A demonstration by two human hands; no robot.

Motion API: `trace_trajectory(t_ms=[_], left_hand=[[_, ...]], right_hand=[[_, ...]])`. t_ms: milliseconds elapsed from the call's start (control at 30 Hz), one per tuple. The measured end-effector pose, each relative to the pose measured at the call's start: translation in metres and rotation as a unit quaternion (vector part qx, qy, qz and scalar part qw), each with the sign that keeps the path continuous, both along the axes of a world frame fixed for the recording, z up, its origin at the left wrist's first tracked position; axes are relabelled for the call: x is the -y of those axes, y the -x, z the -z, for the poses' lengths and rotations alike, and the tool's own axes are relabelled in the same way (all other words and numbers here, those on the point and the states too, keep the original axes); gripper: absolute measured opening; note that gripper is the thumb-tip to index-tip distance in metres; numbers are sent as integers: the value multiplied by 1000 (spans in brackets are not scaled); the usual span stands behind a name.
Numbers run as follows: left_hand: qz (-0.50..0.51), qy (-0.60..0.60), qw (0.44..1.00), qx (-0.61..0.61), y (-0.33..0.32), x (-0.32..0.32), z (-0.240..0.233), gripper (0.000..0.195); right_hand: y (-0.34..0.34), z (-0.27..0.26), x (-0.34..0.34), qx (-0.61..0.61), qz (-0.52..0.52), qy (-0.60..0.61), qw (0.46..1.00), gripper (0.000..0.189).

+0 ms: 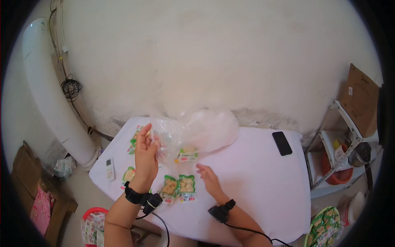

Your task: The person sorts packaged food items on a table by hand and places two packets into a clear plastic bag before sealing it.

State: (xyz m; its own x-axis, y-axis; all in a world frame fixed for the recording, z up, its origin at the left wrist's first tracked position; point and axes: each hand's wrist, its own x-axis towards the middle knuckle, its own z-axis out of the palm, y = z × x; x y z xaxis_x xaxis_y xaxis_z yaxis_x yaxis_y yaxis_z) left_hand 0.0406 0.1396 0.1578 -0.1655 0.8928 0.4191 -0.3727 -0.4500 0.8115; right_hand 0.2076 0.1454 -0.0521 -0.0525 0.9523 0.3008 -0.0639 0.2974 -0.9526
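My left hand (146,154) is raised over the table and pinches the edge of a clear plastic bag (168,134), which hangs to its right. My right hand (210,180) hovers lower, fingers a little apart, with nothing visible in it. Just left of it lie two green-edged, clear-fronted food packets side by side, a right one (186,184) and a left one (169,186). Another packet (187,154) shows partly beneath the clear bag. Beyond my left hand is a packet (132,143), and one more (128,174) is partly hidden by my left forearm.
A pile of whitish plastic bags (213,129) rests at the table's back edge. On the white tablecloth (256,188) are a remote control (110,169) and a black phone (282,143). A metal shelf (336,151) stands right. Packets fill a green-rimmed basket (324,227) and a red-rimmed container (94,210).
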Motion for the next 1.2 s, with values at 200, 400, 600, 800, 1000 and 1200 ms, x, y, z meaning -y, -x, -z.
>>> trace_trajectory(t_ms=[200,400,600,800,1000,1200], left_hand=[[13,123,992,-24,47,68,45,39],[32,177,978,-101,52,115,80,14],[51,133,968,-208,47,144,91,15],[85,179,959,-201,30,163,87,13],[21,134,955,-262,30,170,105,6],[-108,29,930,-350,27,167,105,6]], right_hand=[[20,-74,43,-185,11,-25,982,76],[27,-113,80,92,-97,-163,978,49],[26,-129,113,-29,-155,55,986,11],[3,-139,144,10,-83,95,992,15],[-14,-135,166,102,-57,97,988,20],[-22,-135,177,156,-135,145,968,16]])
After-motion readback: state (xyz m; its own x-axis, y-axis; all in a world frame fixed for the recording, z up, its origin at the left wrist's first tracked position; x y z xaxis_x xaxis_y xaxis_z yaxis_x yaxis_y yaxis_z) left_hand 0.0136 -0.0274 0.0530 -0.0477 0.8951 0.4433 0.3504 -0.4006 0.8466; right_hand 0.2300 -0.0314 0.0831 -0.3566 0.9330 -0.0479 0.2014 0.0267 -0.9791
